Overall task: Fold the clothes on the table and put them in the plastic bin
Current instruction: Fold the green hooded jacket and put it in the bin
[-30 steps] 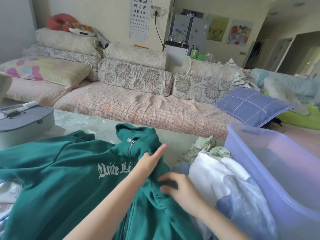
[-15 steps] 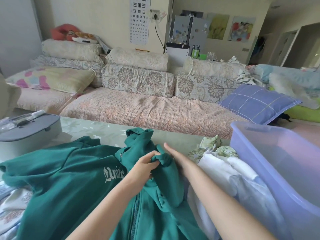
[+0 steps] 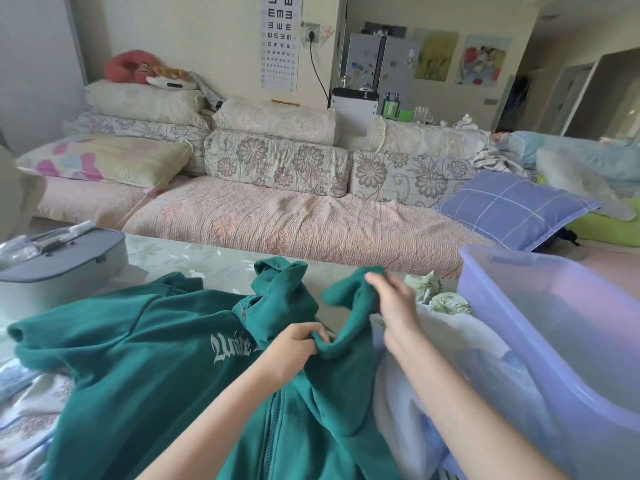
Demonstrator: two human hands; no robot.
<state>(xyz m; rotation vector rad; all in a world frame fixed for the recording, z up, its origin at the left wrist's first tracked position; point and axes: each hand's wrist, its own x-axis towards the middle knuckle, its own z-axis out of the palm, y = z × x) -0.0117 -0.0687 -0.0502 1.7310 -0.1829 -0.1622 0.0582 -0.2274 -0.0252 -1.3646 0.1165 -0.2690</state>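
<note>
Hands: left hand (image 3: 298, 341) pinches green hoodie (image 3: 138, 368) fabric near zip; right hand (image 3: 391, 299) grips bunched sleeve end (probably inside out). Best: pull sleeve straight, flatten on counter (image 3: 207, 261).

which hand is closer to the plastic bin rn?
Right. The right hand, holding the green hoodie, is a short way left of the plastic bin; the left hand grips it farther left.

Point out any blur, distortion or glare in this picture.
Head view: the right hand is smeared by motion blur at its fingertips, while the left hand and green hoodie are sharp; wide-angle bending curves the plastic bin near the frame edge; light is soft, without harsh glare.
</note>
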